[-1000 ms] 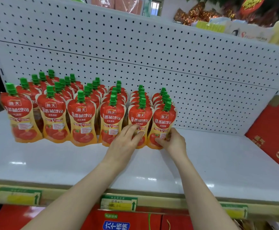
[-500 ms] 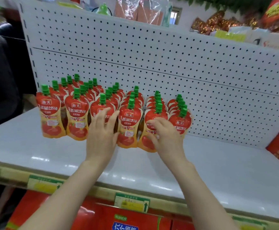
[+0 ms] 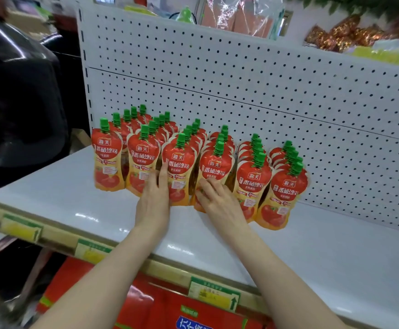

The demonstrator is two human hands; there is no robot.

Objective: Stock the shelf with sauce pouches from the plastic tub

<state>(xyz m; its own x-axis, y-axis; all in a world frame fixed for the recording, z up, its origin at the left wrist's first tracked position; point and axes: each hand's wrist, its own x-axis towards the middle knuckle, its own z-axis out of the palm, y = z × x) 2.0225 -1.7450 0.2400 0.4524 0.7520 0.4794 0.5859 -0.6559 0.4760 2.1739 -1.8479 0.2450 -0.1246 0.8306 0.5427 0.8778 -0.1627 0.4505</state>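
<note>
Several rows of red and yellow sauce pouches [image 3: 254, 181] with green caps stand upright on the white shelf [image 3: 312, 245], packed against the pegboard back. My left hand [image 3: 153, 205] lies flat, fingers stretched up, against the fronts of the second and third front pouches [image 3: 179, 167]. My right hand [image 3: 219, 205] rests with spread fingers on the lower front of the fourth front pouch [image 3: 213, 167]. Neither hand grips a pouch. The plastic tub is out of view.
The white pegboard [image 3: 241, 74] rises behind the rows. Bare shelf stretches to the right of the pouches. Price tags [image 3: 213, 293] line the shelf's front edge, with red cartons [image 3: 170, 312] below. A dark bulky shape [image 3: 15, 91] stands at the left. Packaged goods [image 3: 336, 34] sit on top.
Both hands have slid left along the front row, from the rightmost pouches to the middle ones. The view has turned left, so the rows sit further right.
</note>
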